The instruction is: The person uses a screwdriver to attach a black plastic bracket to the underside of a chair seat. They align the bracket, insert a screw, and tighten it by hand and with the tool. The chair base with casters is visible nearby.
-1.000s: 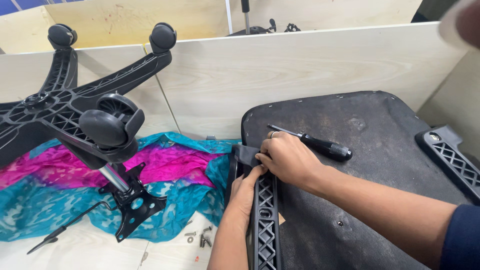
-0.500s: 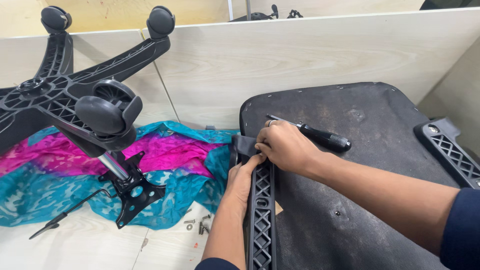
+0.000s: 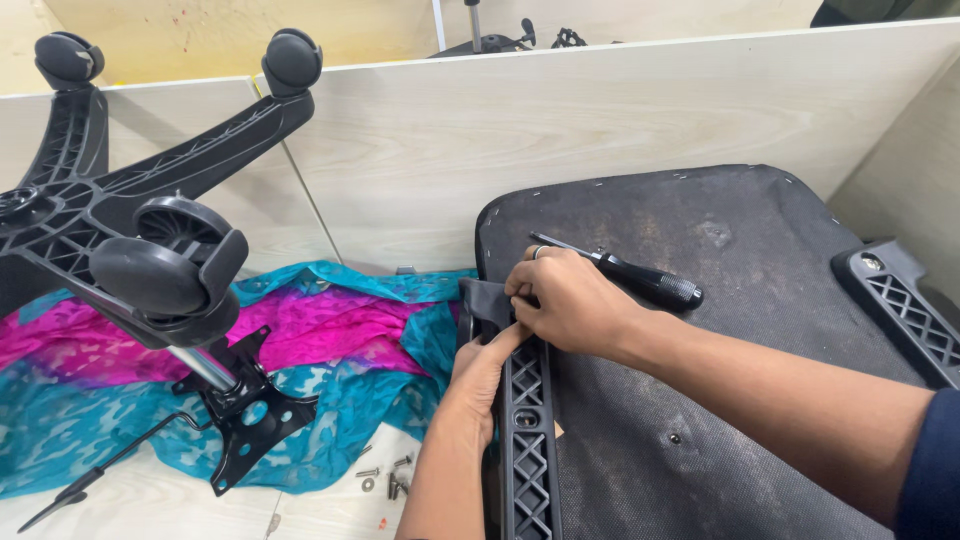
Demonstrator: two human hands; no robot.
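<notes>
Partly hidden beneath two hands, a black plastic armrest bracket with a lattice of cut-out diamonds lies along the left edge of an upturned chair seat, its lower end cut off by the bottom of the frame and its upper end covered by knuckles. The seat's underside is dark, dusty fabric stapled at the rim; its right side runs out of view. The right hand is curled closed over the bracket's top end, fingers bent tight, though exactly what the fingertips pinch cannot be made out. The left hand comes up from below, fingers folded around the bracket's outer edge and thumb pressed to its face. One black-handled screwdriver lies on the seat just behind the right hand, its tip hidden by the fingers. A second lattice bracket sits at the seat's far right edge, partly cropped, making two brackets in all. To the left, a black star-shaped chair base lies tipped over, with three castors visible and the rest of its arms out of frame; a metal column leads down from it to a black mounting plate. One pink-and-teal patterned cloth is spread beneath them on the pale floor, and a small scatter of screws, too tiny to count surely, rests near the left forearm. Pale wooden panels stand behind.
</notes>
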